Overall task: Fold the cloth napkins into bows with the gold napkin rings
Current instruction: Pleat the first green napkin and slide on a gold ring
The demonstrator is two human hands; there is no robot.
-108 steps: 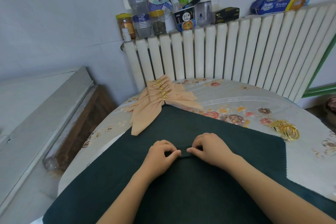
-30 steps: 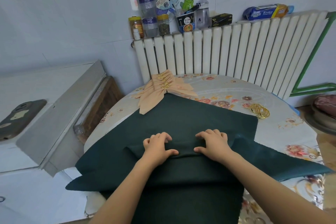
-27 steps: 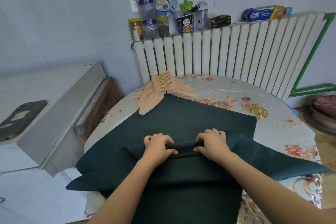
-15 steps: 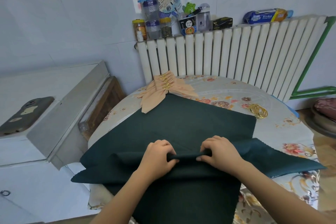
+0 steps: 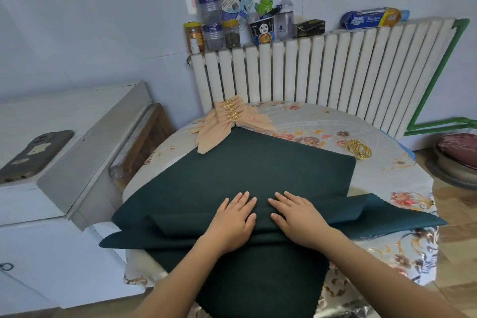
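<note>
— Two hands flat, fingers spread, on the green napkin [image 5: 258,170]: left hand [image 5: 232,219], right hand [image 5: 296,219], side by side, pressing a folded pleat near the table's [image 5: 387,121] front edge.

— And elsewhere?

— Finished peach bows [image 5: 232,121] stacked at the far left edge, touching the green corner. Loose gold rings [image 5: 360,149] near the right edge, just beyond the napkin.

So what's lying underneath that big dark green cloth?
The green cloth lies on a floral tablecloth, which shows around its edges. Its far corner overlaps the peach napkins. Both hands, left and right, press flat on top. Anything beneath its middle is hidden.
</note>
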